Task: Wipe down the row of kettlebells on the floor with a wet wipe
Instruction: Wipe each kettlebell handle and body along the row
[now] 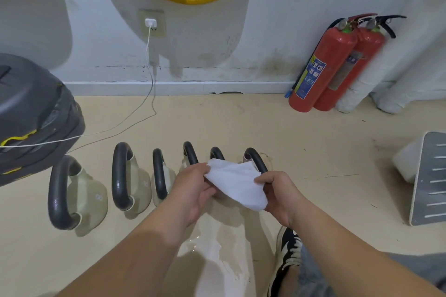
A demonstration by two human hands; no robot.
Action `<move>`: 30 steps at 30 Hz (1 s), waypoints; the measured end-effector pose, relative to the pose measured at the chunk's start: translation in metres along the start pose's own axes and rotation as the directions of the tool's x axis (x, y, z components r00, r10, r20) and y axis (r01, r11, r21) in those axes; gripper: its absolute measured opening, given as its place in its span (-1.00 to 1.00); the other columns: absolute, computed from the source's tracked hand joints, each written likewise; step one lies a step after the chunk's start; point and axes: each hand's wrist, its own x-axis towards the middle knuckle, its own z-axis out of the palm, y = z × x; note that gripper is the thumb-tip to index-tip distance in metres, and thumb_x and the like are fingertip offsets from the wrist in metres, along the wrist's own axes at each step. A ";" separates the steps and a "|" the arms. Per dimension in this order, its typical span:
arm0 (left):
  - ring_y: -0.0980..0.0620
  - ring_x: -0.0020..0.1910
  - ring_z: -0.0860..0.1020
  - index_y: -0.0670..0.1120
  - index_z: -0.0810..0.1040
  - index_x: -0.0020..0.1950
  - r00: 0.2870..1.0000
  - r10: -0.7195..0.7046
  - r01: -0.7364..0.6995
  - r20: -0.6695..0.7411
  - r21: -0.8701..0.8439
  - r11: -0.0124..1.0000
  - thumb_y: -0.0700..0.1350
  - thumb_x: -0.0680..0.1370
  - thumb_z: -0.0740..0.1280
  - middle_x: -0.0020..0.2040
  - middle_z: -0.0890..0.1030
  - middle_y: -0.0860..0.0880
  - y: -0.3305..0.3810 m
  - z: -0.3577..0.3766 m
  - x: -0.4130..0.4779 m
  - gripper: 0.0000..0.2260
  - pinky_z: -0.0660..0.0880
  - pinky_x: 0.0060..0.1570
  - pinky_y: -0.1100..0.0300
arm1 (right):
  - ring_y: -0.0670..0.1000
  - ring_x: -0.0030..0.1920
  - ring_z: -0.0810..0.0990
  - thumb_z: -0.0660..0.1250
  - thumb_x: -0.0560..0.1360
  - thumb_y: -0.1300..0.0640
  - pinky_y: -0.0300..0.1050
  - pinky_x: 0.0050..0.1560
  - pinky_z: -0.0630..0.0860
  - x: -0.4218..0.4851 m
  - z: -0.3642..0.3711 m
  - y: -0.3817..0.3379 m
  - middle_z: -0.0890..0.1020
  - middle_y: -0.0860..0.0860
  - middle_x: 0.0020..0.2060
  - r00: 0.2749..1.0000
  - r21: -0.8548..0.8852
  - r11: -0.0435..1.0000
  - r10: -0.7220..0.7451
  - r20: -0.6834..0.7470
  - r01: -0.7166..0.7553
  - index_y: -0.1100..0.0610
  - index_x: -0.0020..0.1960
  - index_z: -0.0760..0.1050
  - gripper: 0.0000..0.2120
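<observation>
Several kettlebells stand in a row on the beige floor, each with a dark handle and a pale body. The largest kettlebell point(72, 193) is at the left end, and a second kettlebell point(128, 178) and a third kettlebell point(160, 176) follow it. My hands hide most of the ones further right, where only handle tops show, such as the rightmost handle point(257, 159). A white wet wipe point(237, 182) is stretched between my left hand point(195, 188) and my right hand point(277, 194), above those right-hand kettlebells. Each hand pinches one edge of it.
A grey machine point(31, 113) sits at the left, with a white cable point(149, 60) running to a wall socket. Two red fire extinguishers point(330, 65) lean on the wall at the right. A grey slotted panel point(429, 178) lies at the right edge. My shoe point(287, 253) is below.
</observation>
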 end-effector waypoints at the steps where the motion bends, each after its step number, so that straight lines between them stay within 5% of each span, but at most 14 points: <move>1: -0.14 0.07 0.71 -0.21 0.59 0.17 1.000 0.007 -0.007 0.004 -0.001 1.000 -0.26 0.63 0.20 0.01 0.75 -0.17 0.002 0.001 -0.001 -0.79 0.61 0.17 -0.05 | 0.26 0.18 0.69 0.33 0.41 0.21 0.20 0.20 0.60 -0.001 0.003 0.001 0.73 0.16 0.14 1.000 -0.031 0.999 0.009 -0.007 -0.009 0.17 0.28 0.59 -0.56; 3: -0.14 0.04 0.72 -0.20 0.59 0.13 1.000 0.022 -0.022 0.004 0.051 0.998 -0.28 0.62 0.21 0.01 0.75 -0.18 0.005 0.005 -0.003 -0.81 0.64 0.07 -0.03 | 0.20 0.12 0.72 0.37 0.49 0.21 0.14 0.09 0.68 -0.002 0.008 0.004 0.74 0.12 0.13 0.999 -0.082 0.997 -0.013 -0.050 0.009 0.15 0.24 0.62 -0.68; 7: -0.15 0.03 0.69 -0.03 0.53 0.18 0.998 0.059 -0.055 -0.010 0.230 0.972 -0.31 0.57 0.28 0.16 0.62 -0.19 0.000 0.003 -0.004 -0.74 0.67 -0.15 0.04 | 0.16 0.12 0.71 0.46 0.54 0.18 0.20 0.18 0.64 -0.002 0.014 0.004 0.73 0.09 0.13 0.982 -0.132 0.984 -0.134 -0.131 0.116 0.13 0.09 0.69 -0.86; 11: -0.15 0.02 0.68 -0.04 0.63 0.09 0.997 0.069 -0.054 -0.027 0.364 0.930 -0.40 0.52 0.20 0.16 0.60 -0.13 -0.003 -0.001 -0.005 -0.65 0.71 -0.10 -0.01 | 0.07 0.15 0.67 0.46 0.54 0.18 0.11 0.28 0.59 -0.006 0.020 0.003 0.72 -0.05 0.04 0.943 -0.208 0.953 -0.263 -0.206 0.221 -0.02 -0.12 0.72 -0.87; 15: -0.12 -0.13 0.71 -0.24 0.69 0.00 0.991 0.017 0.029 -0.130 0.345 0.938 -0.37 0.53 0.29 0.01 0.68 -0.18 -0.006 -0.009 0.002 -0.81 0.70 -0.06 0.01 | -0.06 0.06 0.66 0.43 0.56 0.22 -0.15 0.07 0.54 -0.009 0.026 0.003 0.71 -0.10 -0.03 0.919 -0.242 0.931 -0.326 -0.222 0.272 -0.02 -0.10 0.70 -0.83; 20: -0.13 -0.21 0.70 -0.23 0.60 0.03 0.985 -0.049 0.112 -0.166 0.398 0.911 -0.22 0.54 0.27 -0.08 0.69 -0.21 -0.010 -0.015 0.004 -0.85 0.70 -0.03 0.01 | 0.00 -0.02 0.61 0.37 0.52 0.31 -0.14 -0.10 0.51 -0.007 0.029 -0.003 0.69 -0.02 -0.09 0.905 -0.236 0.932 -0.335 -0.262 0.276 0.13 -0.18 0.67 -0.83; 25: 0.00 -0.05 0.66 -0.01 0.71 0.09 0.989 -0.149 0.122 -0.001 0.574 0.810 0.30 0.40 0.46 -0.01 0.71 0.00 -0.019 -0.021 0.005 -0.54 0.63 0.14 0.04 | 0.07 -0.35 0.45 0.28 0.44 0.36 -0.14 -0.27 0.42 -0.006 0.030 -0.008 0.53 0.11 -0.33 0.966 -0.206 0.961 -0.216 -0.141 0.185 0.16 -0.21 0.56 -0.84; 30: -0.01 0.06 0.65 -0.03 0.66 -0.15 0.980 -0.127 0.034 0.153 0.501 0.865 0.11 0.42 0.54 0.01 0.75 -0.02 -0.027 -0.022 0.007 -0.77 0.50 0.23 0.10 | 0.08 -0.22 0.47 0.32 0.52 0.17 -0.13 -0.28 0.38 -0.005 0.027 0.007 0.54 0.05 -0.23 0.987 -0.341 0.930 -0.155 -0.032 0.135 0.01 -0.24 0.51 -0.83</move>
